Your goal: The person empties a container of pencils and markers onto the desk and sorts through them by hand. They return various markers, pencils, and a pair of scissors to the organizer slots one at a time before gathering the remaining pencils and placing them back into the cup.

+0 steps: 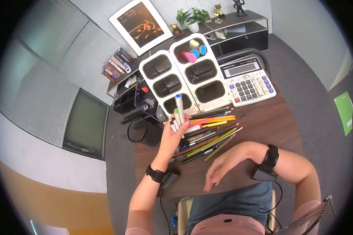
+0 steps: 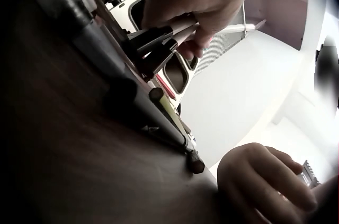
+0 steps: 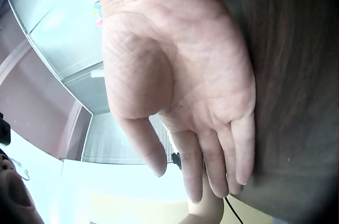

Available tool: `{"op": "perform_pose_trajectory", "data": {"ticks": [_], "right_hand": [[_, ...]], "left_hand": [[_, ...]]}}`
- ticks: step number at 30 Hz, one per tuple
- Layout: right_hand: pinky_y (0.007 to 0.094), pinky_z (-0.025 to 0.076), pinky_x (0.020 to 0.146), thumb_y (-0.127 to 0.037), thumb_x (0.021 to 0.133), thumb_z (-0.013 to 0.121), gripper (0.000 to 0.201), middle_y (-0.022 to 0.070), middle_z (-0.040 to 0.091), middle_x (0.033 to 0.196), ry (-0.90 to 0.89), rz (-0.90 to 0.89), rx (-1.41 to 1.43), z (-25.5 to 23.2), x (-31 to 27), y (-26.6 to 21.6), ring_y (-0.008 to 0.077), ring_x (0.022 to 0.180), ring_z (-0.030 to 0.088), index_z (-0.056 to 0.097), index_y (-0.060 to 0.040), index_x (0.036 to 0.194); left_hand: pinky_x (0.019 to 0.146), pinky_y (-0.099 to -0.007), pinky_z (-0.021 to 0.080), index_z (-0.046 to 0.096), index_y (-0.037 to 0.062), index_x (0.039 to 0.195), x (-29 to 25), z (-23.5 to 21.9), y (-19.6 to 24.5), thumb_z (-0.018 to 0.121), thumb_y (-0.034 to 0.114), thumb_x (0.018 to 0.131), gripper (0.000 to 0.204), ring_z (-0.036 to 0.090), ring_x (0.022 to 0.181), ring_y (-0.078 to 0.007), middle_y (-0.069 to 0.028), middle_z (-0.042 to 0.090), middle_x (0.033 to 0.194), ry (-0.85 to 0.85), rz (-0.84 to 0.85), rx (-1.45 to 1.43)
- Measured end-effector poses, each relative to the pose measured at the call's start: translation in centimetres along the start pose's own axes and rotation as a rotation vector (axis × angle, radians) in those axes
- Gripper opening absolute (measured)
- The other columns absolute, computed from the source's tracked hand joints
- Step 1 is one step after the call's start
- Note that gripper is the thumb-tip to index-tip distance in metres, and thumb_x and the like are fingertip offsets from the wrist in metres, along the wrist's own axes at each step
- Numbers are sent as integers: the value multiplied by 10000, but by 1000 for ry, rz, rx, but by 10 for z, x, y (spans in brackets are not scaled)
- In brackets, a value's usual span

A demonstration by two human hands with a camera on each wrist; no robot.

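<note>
My left hand (image 1: 171, 138) holds a bundle of markers (image 1: 178, 113) at frame centre, fingers curled round them — just below the organizer (image 1: 184, 74). Keep the bundle upright, aligned over one compartment. My right hand (image 1: 223, 164) rests on the worktop (image 1: 270, 117) — fingers relaxed, empty.

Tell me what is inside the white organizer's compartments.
In the white organizer, the top right compartment holds pink, blue and yellow highlighters. The others look empty, though markers in the left hand cover the nearest one.
</note>
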State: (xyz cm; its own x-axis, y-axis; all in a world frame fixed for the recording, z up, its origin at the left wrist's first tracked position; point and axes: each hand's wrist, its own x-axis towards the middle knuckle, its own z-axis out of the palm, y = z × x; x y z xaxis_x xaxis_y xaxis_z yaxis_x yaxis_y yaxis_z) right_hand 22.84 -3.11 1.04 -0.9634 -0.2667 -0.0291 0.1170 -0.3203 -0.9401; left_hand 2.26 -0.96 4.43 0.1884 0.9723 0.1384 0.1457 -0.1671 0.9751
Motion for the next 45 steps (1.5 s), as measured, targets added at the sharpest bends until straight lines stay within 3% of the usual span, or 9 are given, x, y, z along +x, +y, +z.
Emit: {"op": "perform_pose_trajectory", "data": {"ticks": [6,9,14,16,22,24,29,36,45], "right_hand": [[300,393,1004,-282,975,482,395,141,522,1308,-3,-4,-29,1,0,2,192,1234,464,560,25,1210],[291,414,999,-303,973,478,412,109,566,1241,19,-23,-38,3,0,1,173,1197,499,559,26,1208],[287,415,998,-305,975,472,416,109,565,1239,12,-24,-50,3,0,1,174,1192,504,556,29,1208],[286,414,999,-305,975,471,416,111,564,1239,13,-27,-61,2,1,1,175,1191,504,555,30,1208],[286,417,1000,-304,974,473,420,118,560,1239,12,-8,-41,2,1,-1,181,1191,506,550,36,1209],[287,417,999,-301,972,477,419,118,558,1241,6,-8,-48,3,1,-1,183,1190,508,548,36,1211],[288,417,1000,-299,969,485,419,118,558,1242,10,-18,-47,2,1,1,183,1190,509,547,38,1209],[287,419,997,-306,965,494,426,123,560,1238,5,-17,-35,3,1,0,186,1183,515,548,40,1206],[309,400,1014,-294,974,479,404,113,553,1264,-7,-13,-45,1,1,1,185,1208,494,548,15,1226]], "left_hand": [[647,-231,450,529,25,1003,1,-3,-2,586,129,919,146,551,691,-81,-8,564,751,18,53,-35],[402,-197,298,487,64,894,6,-7,26,619,123,896,145,400,462,-26,32,473,605,144,5,-68],[407,-188,294,512,58,1019,32,-22,51,498,210,966,162,345,458,-32,42,362,629,25,-204,-631],[427,-194,353,517,11,1051,45,-28,60,485,176,963,189,378,479,-48,24,398,664,-144,-519,-1302],[731,-316,561,508,-35,1080,91,-48,80,530,222,917,305,632,829,-201,-77,592,869,-330,-636,-1515],[815,-362,560,499,-55,1105,99,-44,93,519,228,918,340,624,940,-251,-149,606,981,-97,-582,-1551],[966,-472,481,373,-98,1282,110,-41,104,436,131,922,431,530,1141,-369,-260,502,1231,-84,-547,-1745],[1030,-490,428,329,-124,1305,120,-45,101,346,19,911,420,488,1198,-382,-277,464,1286,-66,-536,-1702],[1118,-571,229,105,-110,1406,116,-34,109,247,141,940,548,248,1343,-440,-312,222,1438,-125,-408,-1591]]}}
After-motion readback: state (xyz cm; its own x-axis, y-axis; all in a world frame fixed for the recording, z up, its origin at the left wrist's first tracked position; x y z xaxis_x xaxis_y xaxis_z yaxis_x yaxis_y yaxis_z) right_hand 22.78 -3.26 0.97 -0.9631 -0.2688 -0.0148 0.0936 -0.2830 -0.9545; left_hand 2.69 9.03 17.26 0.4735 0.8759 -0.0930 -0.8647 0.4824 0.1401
